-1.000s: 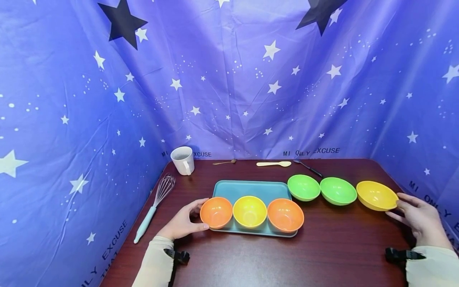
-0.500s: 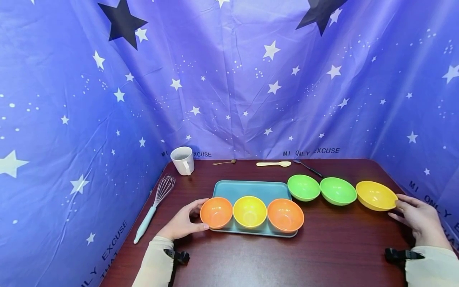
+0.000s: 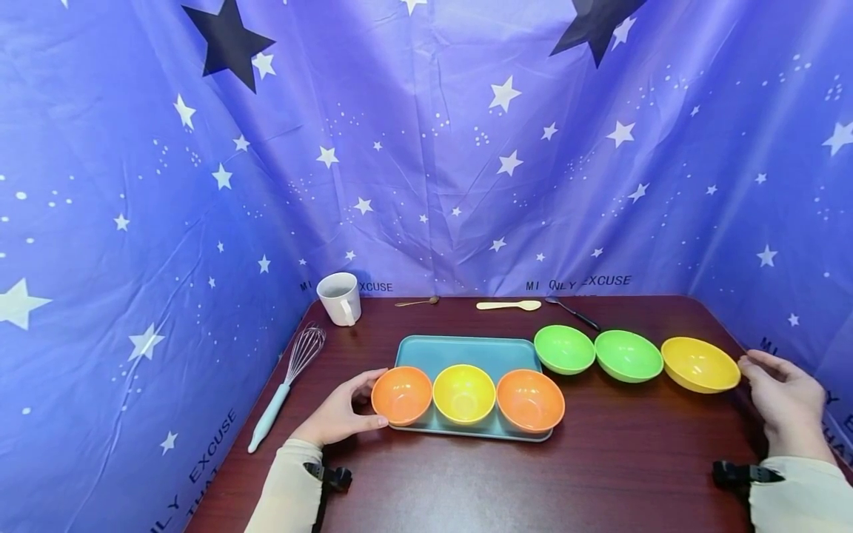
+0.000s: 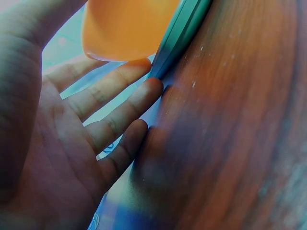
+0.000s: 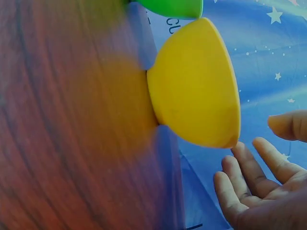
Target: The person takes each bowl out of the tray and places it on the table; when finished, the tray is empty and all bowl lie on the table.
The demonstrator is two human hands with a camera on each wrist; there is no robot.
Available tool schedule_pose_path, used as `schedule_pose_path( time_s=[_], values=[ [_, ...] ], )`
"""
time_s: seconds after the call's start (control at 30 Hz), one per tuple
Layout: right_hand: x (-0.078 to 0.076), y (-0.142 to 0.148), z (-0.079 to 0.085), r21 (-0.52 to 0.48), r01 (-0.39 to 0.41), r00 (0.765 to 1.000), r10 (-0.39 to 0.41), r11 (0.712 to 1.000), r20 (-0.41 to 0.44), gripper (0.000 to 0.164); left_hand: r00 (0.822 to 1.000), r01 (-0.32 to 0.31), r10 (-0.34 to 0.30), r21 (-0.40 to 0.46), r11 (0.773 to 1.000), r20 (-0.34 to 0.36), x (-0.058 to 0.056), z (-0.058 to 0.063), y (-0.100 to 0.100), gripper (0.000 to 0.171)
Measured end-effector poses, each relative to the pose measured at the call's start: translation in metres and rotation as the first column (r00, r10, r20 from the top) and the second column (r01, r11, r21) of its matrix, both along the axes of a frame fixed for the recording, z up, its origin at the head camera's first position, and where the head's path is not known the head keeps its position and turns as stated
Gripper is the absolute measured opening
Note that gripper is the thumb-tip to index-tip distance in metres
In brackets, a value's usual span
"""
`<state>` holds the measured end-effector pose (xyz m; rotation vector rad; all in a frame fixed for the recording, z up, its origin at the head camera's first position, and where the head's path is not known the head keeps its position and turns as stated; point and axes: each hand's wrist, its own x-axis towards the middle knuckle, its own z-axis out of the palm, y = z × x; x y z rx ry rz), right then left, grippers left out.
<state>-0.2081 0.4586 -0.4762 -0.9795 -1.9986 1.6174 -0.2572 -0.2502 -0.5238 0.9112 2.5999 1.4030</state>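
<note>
My left hand (image 3: 340,414) rests at the left side of an orange bowl (image 3: 403,395), thumb in front and fingers behind. In the left wrist view its fingers (image 4: 136,98) lie fairly straight against the orange bowl (image 4: 127,28) and the tray's edge. A yellow bowl (image 3: 464,394) and a second orange bowl (image 3: 531,400) continue that row on a teal tray (image 3: 466,348). At the far right my right hand (image 3: 785,403) is beside a larger yellow bowl (image 3: 701,364). The right wrist view shows loosely bent fingers (image 5: 230,191) and a raised thumb, gripping nothing; a fingertip is close to the rim.
Two green bowls (image 3: 564,349) stand left of the larger yellow bowl. Behind lie a small metal spoon (image 3: 418,301), a pale spoon (image 3: 509,305) and a black-handled utensil (image 3: 574,313). A white mug (image 3: 340,298) and a whisk (image 3: 288,389) are at left. Starry cloth (image 3: 426,185) surrounds the table.
My right hand has drawn slightly right, off the rim of the larger yellow bowl, and its fingers have shifted. The left hand and the row of bowls look the same.
</note>
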Motion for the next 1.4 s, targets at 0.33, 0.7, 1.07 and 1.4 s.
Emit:
schedule_pose_path(
  time_s=[0.33, 0.7, 1.07, 1.4],
  values=[
    [-0.004, -0.020, 0.014, -0.056, 0.063, 0.983, -0.072, 0.996, -0.171, 0.042, 1.000, -0.002, 0.002, 0.016, 1.000, -0.004, 0.001, 0.000, 0.000, 0.084],
    [-0.005, -0.054, 0.037, -0.018, -0.058, 0.872, 0.042, 0.998, -0.488, 0.036, 1.000, -0.009, 0.009, 0.014, 1.000, -0.018, 0.001, -0.003, -0.001, 0.084],
    [-0.005, -0.101, 0.042, 0.355, -0.375, 0.690, 0.514, 0.856, -0.510, 0.042, 1.000, -0.011, 0.011, 0.000, 1.000, -0.013, -0.003, -0.003, -0.001, 0.085],
    [-0.003, -0.144, 0.041, 0.425, -0.537, 0.580, 0.684, 0.729, -0.442, 0.048, 1.000, -0.006, 0.006, 0.005, 1.000, -0.012, -0.002, -0.005, -0.001, 0.085]
  ],
)
